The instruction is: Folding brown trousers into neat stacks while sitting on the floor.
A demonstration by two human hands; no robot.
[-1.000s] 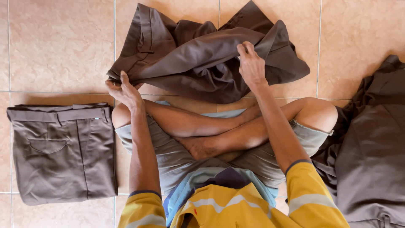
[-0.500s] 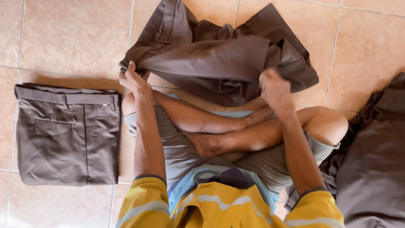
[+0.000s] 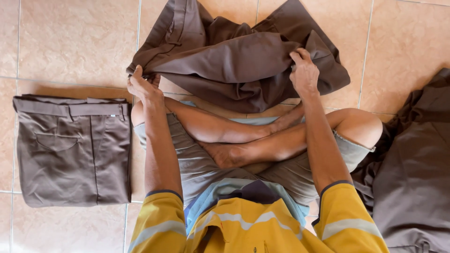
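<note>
Brown trousers [image 3: 234, 65] lie crumpled on the tiled floor [image 3: 70, 42] at twelve o'clock, probably soft, limp and light. Left hand [image 3: 143, 86] pinches one edge; right hand [image 3: 304, 72] clamps the other, sensible holds.

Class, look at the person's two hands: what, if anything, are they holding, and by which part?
Both hands grip the crumpled brown trousers: the left hand pinches the near left edge, the right hand grasps a fold near the right side.
</note>
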